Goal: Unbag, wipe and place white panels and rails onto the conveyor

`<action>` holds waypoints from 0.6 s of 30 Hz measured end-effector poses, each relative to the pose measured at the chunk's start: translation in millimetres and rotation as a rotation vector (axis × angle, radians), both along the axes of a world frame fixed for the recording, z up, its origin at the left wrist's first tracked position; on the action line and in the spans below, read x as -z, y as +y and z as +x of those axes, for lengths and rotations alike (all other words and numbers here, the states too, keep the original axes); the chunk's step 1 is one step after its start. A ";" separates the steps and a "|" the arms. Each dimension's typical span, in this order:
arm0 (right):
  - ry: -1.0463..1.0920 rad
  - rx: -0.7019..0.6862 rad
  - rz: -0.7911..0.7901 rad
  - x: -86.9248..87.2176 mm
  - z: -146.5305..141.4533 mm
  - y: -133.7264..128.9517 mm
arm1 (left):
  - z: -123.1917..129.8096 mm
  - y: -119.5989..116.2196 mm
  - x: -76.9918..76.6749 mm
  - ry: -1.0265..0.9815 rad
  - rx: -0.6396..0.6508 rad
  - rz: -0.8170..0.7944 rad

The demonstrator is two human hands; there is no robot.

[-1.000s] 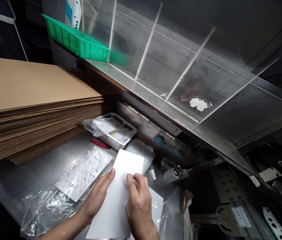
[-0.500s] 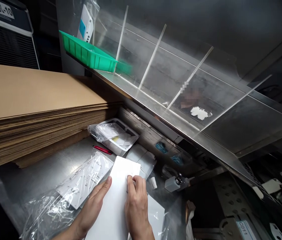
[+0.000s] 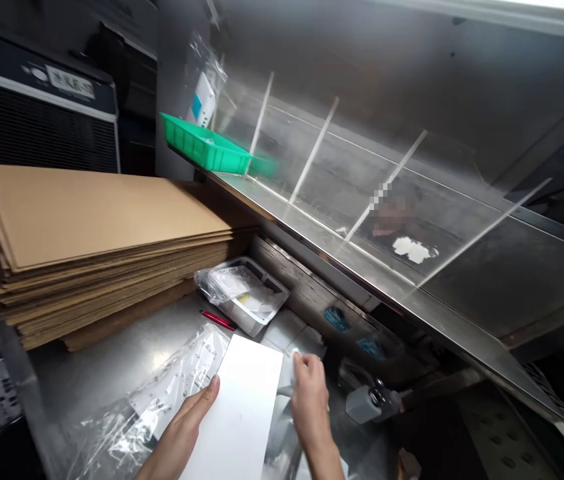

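Note:
A flat, smooth white panel (image 3: pixel 242 400) slants across the lower middle of the view. My left hand (image 3: pixel 187 423) grips its left edge, thumb lying on the top face. Off the panel's right edge, my right hand (image 3: pixel 311 393) is closed, with a small pale bit showing at the fingertips; what it is, I cannot make out. Under and left of the panel lies a clear plastic bag (image 3: pixel 182 373) around a white part with holes. Beyond the panel's far end is a stack of pale flat bags or sheets (image 3: pixel 295 333).
Stacked cardboard sheets (image 3: pixel 112 220) rise at left. Behind the panel sit a red pen-like tool (image 3: pixel 217 320) and a plastic tray (image 3: pixel 262 317) of papers. A pump bottle (image 3: pixel 363 403) stands at right. Above runs a metal shelf (image 3: pixel 322 233) with clear dividers and a green bin (image 3: pixel 205 147).
My right hand has moved off the panel's face to the right. My left hand still holds the left edge. The camera view has shifted, so the surroundings sit lower and further right.

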State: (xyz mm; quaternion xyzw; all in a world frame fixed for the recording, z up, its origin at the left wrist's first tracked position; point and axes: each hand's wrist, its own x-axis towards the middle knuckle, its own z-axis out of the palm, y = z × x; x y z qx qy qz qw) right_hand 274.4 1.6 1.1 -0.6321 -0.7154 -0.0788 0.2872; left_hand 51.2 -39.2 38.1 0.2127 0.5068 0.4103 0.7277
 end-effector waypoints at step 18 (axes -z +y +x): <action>-0.140 -0.005 -0.636 89.9 -39.5 -36.7 | -64.7 -50.8 71.5 0.335 0.389 0.381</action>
